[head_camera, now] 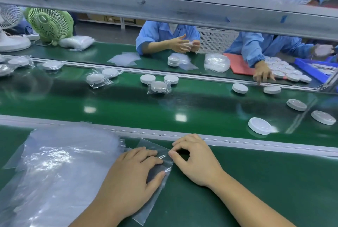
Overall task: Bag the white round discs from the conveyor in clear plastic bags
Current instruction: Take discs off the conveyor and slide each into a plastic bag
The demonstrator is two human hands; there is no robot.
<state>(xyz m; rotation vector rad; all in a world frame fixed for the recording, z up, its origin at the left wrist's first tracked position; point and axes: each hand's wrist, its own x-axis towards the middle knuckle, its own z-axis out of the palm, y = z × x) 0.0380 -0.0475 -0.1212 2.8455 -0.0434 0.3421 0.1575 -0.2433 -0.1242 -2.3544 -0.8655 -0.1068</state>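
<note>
Head view: left hand (131, 177) is lying flat, fingers straight, pressing down on a clear plastic bag (148, 145) on the near green worktop (256, 181). Right hand (197, 161) is pinching the bag's right edge between thumb and curled index finger. Stack of empty bags (64, 162) is sitting just left of the left hand. Nearest white round disc (259, 125) is lying unbagged on the conveyor (164, 109), well apart from both hands. Bagged disc (159, 87) is sitting further back.
</note>
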